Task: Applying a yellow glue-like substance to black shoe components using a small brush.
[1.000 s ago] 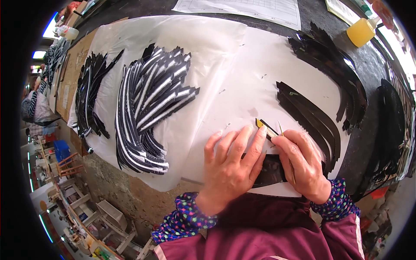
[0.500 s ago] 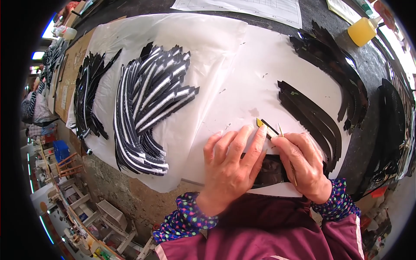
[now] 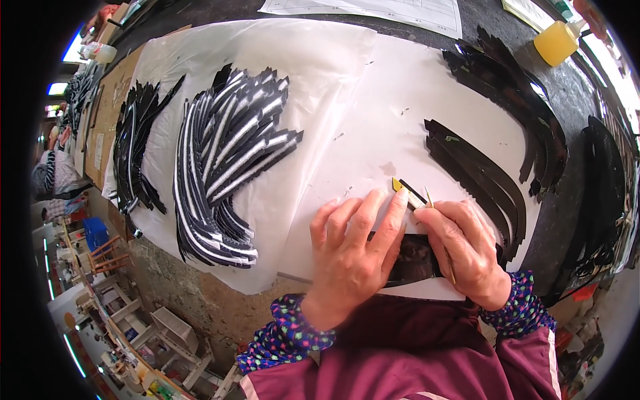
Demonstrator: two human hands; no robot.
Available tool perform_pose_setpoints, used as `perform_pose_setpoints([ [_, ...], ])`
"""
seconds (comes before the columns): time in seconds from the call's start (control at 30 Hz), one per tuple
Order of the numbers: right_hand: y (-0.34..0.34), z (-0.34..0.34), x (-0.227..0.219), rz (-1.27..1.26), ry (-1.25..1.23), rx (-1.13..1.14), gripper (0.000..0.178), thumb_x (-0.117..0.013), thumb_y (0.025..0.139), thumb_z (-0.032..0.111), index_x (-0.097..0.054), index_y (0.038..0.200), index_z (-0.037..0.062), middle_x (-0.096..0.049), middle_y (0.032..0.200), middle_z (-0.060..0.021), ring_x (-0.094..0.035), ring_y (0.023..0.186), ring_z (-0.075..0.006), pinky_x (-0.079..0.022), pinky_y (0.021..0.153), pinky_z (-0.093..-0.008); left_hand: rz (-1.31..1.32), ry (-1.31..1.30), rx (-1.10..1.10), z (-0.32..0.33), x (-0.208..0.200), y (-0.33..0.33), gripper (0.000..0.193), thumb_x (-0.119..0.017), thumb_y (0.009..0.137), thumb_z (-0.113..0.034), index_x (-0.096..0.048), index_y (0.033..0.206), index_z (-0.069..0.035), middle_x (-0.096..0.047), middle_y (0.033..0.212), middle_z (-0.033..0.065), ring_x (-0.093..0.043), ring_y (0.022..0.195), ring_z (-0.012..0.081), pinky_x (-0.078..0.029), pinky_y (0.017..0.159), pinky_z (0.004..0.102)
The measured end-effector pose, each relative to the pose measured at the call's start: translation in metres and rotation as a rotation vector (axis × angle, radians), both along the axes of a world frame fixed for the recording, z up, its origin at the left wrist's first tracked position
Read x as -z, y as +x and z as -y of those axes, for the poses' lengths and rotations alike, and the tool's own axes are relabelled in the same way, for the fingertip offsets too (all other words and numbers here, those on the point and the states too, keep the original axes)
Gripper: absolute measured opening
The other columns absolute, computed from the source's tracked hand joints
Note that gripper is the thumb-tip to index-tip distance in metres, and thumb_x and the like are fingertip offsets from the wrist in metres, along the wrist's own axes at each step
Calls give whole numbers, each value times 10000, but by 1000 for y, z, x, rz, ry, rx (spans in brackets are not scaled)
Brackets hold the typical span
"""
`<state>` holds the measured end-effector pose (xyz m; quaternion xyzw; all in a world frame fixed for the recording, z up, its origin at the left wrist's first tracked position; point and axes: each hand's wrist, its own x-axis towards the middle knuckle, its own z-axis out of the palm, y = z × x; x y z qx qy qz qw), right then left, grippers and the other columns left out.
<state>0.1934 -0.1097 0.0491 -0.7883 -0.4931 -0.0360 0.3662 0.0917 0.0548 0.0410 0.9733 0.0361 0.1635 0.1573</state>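
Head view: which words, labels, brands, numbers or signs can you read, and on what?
None can be read.
Gridded white sheet, top edge: print too small.
Yellow bottle, upper right: no lettering I can make out.
Green mark on the dark strips, right: too small to tell whether it is writing.

Dark strip (image 3: 413, 192), yellow-tipped, lying slanted; thin stick (image 3: 450, 265), pointed, tilted.

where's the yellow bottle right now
The yellow bottle is at the upper right of the head view, on the dark table, just right of the top end of the upper black strips.
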Motion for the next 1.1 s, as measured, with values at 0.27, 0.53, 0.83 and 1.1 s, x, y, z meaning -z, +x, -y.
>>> perform_pose_setpoints([
  [0.27, 0, 0, 0, -4, 3, -11, 389, -710, 727, -79, -642, 1110, -73, -603, 986, -172, -621, 762, -297, -533, 658, -366, -4, 9, -1, 0, 0, 0, 351, -633, 935, -227, -681, 1271, -138, -596, 1258, 42, -544, 1116, 204, -372, 1034, 413],
  [0.53, 0, 0, 0, -20, 17, -9, 378, -699, 729, -86, -635, 1101, -78, -595, 967, -171, -617, 756, -301, -532, 659, -371, -13, 8, 15, 0, 1, 0, 353, -646, 937, -211, -686, 1279, -135, -586, 1283, 55, -525, 1130, 223, -363, 1036, 420],
  [0.83, 1, 1, 0, -15, 19, -4, 386, -692, 726, -96, -624, 1105, -70, -591, 954, -162, -616, 748, -282, -532, 640, -357, 2, 21, 16, 0, 2, 1, 350, -648, 934, -217, -687, 1275, -151, -598, 1279, 39, -529, 1114, 207, -376, 1026, 412],
  [1.1, 1, 2, 4, 2, 23, -7, 369, -668, 751, -43, -631, 1117, -73, -593, 965, -159, -624, 760, -267, -541, 639, -348, 0, 37, 36, -2, 2, 1, 353, -642, 939, -219, -682, 1282, -144, -591, 1292, 53, -528, 1111, 222, -394, 1001, 430],
])
